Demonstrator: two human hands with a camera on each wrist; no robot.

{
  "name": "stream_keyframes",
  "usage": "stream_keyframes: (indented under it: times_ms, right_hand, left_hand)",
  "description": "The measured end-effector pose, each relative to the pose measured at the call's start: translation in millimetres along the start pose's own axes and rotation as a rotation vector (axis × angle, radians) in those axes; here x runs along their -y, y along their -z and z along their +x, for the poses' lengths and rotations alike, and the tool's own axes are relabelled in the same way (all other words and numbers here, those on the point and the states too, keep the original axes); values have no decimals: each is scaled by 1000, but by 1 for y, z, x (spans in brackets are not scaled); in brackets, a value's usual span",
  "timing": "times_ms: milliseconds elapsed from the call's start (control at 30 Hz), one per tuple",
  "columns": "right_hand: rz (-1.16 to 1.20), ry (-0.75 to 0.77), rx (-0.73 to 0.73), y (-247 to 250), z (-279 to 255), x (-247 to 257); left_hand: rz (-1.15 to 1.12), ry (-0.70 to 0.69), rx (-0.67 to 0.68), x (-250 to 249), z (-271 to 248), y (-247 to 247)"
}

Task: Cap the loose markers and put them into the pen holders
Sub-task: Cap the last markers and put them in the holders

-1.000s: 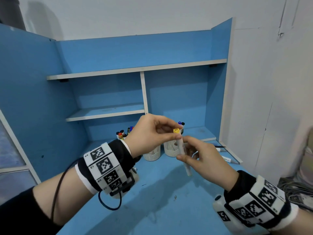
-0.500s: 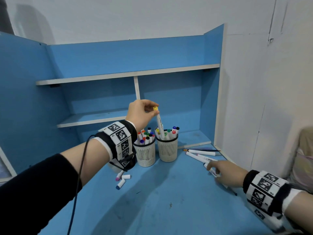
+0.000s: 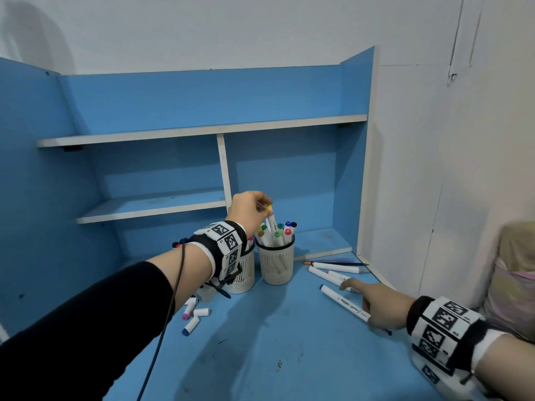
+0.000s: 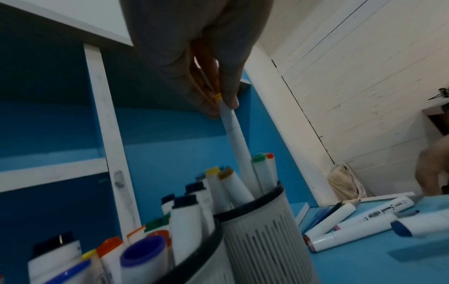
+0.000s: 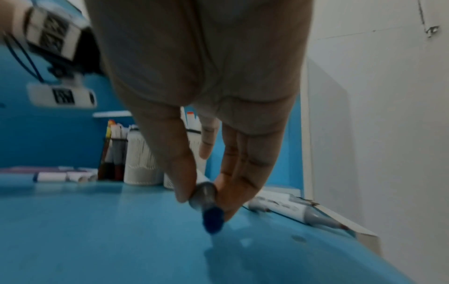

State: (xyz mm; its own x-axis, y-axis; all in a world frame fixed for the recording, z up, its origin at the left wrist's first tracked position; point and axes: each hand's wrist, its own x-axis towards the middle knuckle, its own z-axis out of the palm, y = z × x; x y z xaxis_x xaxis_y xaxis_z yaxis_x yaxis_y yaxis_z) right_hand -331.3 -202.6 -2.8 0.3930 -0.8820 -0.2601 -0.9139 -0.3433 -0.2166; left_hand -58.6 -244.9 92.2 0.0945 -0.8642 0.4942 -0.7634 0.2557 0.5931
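My left hand (image 3: 250, 211) (image 4: 219, 103) pinches the top of a white marker with a yellow cap (image 3: 270, 218) (image 4: 239, 146); its lower end stands inside the right-hand white pen holder (image 3: 276, 263) (image 4: 264, 236) among several capped markers. A second holder (image 3: 246, 273) to its left is partly hidden by my wrist. My right hand (image 3: 382, 308) (image 5: 204, 196) pinches an uncapped white marker with a blue tip (image 3: 344, 303) (image 5: 212, 221) low over the desk at the right. Other loose markers (image 3: 333, 272) (image 4: 340, 228) lie behind it.
Loose caps (image 3: 194, 316) lie on the blue desk (image 3: 289, 357) left of the holders, under my left wrist. Shelves (image 3: 150, 205) rise behind. A white wall (image 3: 448, 183) and the desk's right edge close off the right side.
My left hand has lowered the yellow-capped marker further into the right holder. My right hand has closed round the blue-tipped marker on the desk and drawn it slightly nearer.
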Motion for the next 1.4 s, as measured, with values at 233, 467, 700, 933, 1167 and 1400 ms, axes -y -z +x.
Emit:
stream_keyframes:
  times_ms: [233,467,700,933,1167,1400]
  right_hand:
    - [229,85,-109,4,-5,21]
    - [436,150,-164,6,-18,51]
    - [772,205,-235,5,-25,71]
    - [1032,227,-281,4,-24,94]
    - [1156,243,-278,-5,-22,122]
    - [1191,221,-235,-22,-19,129]
  left_hand:
    - [273,-4,108,13,0,-19]
    - [432,-75,257,19,-9,-20]
    - [314,-127,264,38,-54,20]
    - [545,134,504,113,-112,60]
    - [551,351,613,140,-127,66]
    - [509,363,583,142,-132,46]
